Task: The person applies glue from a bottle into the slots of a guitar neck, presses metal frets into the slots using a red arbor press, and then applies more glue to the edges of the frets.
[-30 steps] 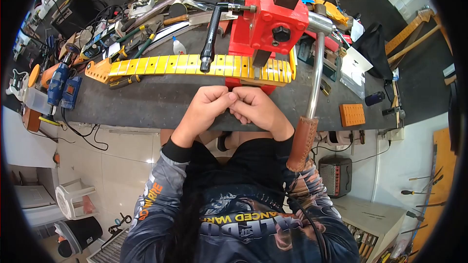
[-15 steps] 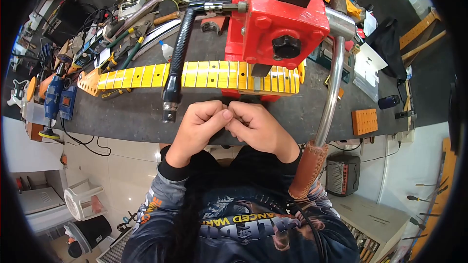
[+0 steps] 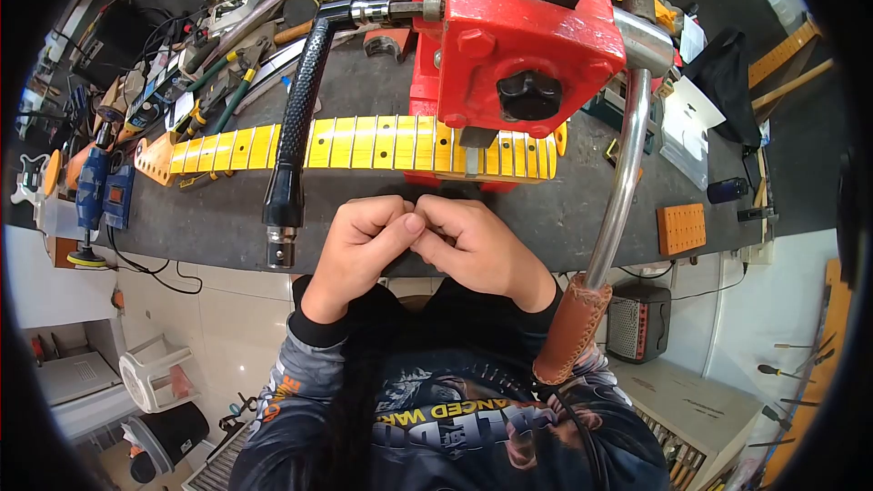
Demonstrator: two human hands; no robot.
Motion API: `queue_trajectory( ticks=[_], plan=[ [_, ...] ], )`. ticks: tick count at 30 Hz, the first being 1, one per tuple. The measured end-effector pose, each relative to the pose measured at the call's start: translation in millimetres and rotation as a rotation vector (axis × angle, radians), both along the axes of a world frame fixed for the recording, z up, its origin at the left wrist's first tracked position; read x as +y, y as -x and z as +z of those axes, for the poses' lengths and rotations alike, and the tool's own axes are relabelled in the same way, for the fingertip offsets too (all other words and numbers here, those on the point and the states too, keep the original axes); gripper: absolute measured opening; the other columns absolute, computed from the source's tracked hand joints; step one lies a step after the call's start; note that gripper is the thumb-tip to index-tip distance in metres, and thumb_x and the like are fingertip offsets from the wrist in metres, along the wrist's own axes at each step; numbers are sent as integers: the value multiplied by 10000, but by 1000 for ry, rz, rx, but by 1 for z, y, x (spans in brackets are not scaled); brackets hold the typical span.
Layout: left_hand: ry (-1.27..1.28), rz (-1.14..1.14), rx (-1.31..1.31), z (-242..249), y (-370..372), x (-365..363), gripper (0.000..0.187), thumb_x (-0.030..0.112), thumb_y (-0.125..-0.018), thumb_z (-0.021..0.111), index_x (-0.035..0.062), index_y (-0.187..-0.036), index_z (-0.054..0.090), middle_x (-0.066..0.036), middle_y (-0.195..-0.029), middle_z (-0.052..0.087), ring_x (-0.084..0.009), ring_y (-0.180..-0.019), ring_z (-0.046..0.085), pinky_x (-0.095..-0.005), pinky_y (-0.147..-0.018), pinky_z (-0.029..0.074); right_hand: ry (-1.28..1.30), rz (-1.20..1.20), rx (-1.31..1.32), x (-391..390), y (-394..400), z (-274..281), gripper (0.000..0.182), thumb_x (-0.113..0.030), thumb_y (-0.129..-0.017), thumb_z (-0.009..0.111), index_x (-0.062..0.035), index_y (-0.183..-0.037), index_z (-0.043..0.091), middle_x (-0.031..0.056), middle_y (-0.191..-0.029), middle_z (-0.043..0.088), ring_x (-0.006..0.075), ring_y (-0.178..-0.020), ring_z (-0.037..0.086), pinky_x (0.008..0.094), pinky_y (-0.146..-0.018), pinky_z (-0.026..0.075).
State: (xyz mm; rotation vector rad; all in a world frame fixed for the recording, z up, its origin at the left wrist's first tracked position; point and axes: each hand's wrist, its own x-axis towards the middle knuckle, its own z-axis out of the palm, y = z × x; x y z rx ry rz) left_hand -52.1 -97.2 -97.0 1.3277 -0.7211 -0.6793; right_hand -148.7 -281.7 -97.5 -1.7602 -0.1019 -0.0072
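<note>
"Where are the hands?"

"The bare left hand [image 3: 357, 241] and bare right hand [image 3: 482, 244] meet in front of the person, near the front edge of the dark grey workbench [image 3: 232, 227], fingers curled inward and thumbs close together"

"Are they gripping anything?"

"I cannot tell; the curled fingers hide whatever may be between them"

"And the guitar neck?"

"The long, glossy yellow wooden guitar neck with metal frets and black dots [image 3: 350, 144] lies crosswise just beyond the hands, apart from them, its pale wooden headstock [image 3: 156, 159] toward the left. Its right-hand part sits under the bulky red metal press [image 3: 555, 32]"

"What sticks out of that press?"

"On the left, a black textured handle with a silver socket end [image 3: 300, 118], crossing in front of the neck in this view. On the right, a bent silver metal lever [image 3: 623, 173] with a stitched brown leather grip [image 3: 571, 327]"

"Anything farther right?"

"A small orange-brown rectangular block with holes [image 3: 682, 229], on the bench"
</note>
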Motion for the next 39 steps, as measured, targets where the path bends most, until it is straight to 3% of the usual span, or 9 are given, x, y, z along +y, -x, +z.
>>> queue_trajectory(
  ticks=[10,18,31,33,37,39],
  plan=[
    [9,11,-12,-2,2,0,323,117,-1104,680,-33,-822,631,2,-737,592,-65,-712,472,-296,-626,394,34,-7,-18,1,2,1,303,-199,-1075,706,6,-943,526,179,-816,602,362,-726,561,442,-682,469],
    [5,30,-69,-9,1,3,334,122,-1100,687,-23,-808,614,-1,-728,580,-67,-706,473,-298,-620,390,-10,-5,16,3,2,0,287,-171,-1078,696,-8,-927,516,157,-794,588,279,-700,550,409,-670,462],
    [4,22,-22,-7,2,0,337,137,-1102,691,-29,-815,630,7,-724,580,-60,-706,484,-292,-617,390,-20,-37,25,5,4,-1,283,-168,-1083,688,-4,-928,516,147,-802,586,245,-697,530,397,-667,459],
    [16,43,-42,-4,4,-1,406,108,-1103,656,20,-732,518,25,-717,530,-54,-657,385,-282,-575,294,-26,-38,41,4,4,-3,275,-159,-1080,690,-3,-930,521,144,-799,582,244,-695,530,397,-665,459],
    [-8,54,-28,-6,4,2,381,113,-1102,667,1,-754,561,20,-727,547,-57,-665,399,-289,-582,310,-32,-24,25,5,3,-1,264,-151,-1082,686,0,-934,528,143,-800,582,241,-696,530,396,-665,459],
    [19,24,-12,-5,3,3,349,110,-1096,678,-15,-778,609,-1,-755,613,-63,-690,465,-283,-610,372,-4,-12,55,4,3,1,259,-146,-1085,681,2,-936,531,143,-804,587,245,-696,532,400,-670,463]
  ],
)
